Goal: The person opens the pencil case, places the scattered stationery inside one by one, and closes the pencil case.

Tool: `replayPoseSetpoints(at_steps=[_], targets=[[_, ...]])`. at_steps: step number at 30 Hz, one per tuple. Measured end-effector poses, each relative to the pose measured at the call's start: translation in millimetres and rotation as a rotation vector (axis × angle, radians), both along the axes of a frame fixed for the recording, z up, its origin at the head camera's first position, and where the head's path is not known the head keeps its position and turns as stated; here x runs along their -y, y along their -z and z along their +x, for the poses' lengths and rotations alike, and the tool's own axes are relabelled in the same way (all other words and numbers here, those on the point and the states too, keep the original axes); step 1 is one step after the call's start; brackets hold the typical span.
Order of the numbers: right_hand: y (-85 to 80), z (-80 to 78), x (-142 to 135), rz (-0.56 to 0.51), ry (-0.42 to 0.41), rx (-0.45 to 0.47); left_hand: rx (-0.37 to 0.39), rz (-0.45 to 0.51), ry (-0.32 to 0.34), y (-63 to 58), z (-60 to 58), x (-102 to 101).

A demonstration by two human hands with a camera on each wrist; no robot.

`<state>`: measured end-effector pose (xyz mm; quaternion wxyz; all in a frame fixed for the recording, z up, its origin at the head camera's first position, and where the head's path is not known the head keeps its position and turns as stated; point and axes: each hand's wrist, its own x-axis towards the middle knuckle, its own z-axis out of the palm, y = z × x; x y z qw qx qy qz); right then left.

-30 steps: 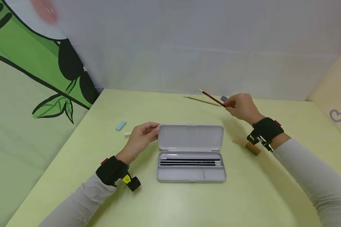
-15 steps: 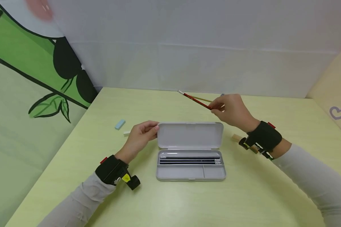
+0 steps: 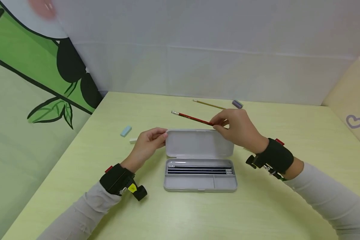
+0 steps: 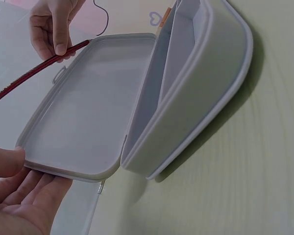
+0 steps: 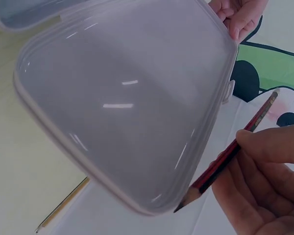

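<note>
A red and black pencil (image 3: pixel 195 118) with a white eraser end is pinched between the thumb and fingers of my right hand (image 3: pixel 238 128), above the raised lid's top edge. In the right wrist view the sharpened tip of the pencil (image 5: pixel 213 172) points down beside the lid's corner. My left hand (image 3: pixel 148 143) grips the upper left corner of the lid (image 3: pixel 199 143), thumb on the inner face. The grey pencil case (image 3: pixel 189 182) lies open on the table. Several dark pencils (image 3: pixel 199 170) lie in its long rear compartment.
A yellow pencil (image 3: pixel 208 104) and a purple eraser (image 3: pixel 237 104) lie near the table's back edge. On the left are a light blue eraser (image 3: pixel 126 131) and a white block (image 3: pixel 133 141), partly behind the left hand. A white cloth wall (image 3: pixel 168 66) stands behind.
My right hand has carried the red and black pencil left and toward the case, down to the lid's top edge. The left hand has kept its grip on the lid.
</note>
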<state>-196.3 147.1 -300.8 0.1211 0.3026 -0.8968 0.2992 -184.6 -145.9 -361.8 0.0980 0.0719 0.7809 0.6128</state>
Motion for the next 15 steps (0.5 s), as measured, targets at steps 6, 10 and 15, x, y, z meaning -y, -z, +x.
replayPoseSetpoints(at_steps=[6,10,15], targets=[[6.8,4.7,4,0.018,0.000,0.006,0.003,-0.007,0.000,3.4,-0.3,0],[12.3,8.8,6,0.008,-0.011,-0.026,0.001,0.000,0.003,3.2,-1.1,0],[23.1,18.2,11,0.003,-0.076,-0.113,0.000,0.005,0.003,3.1,-3.0,0]])
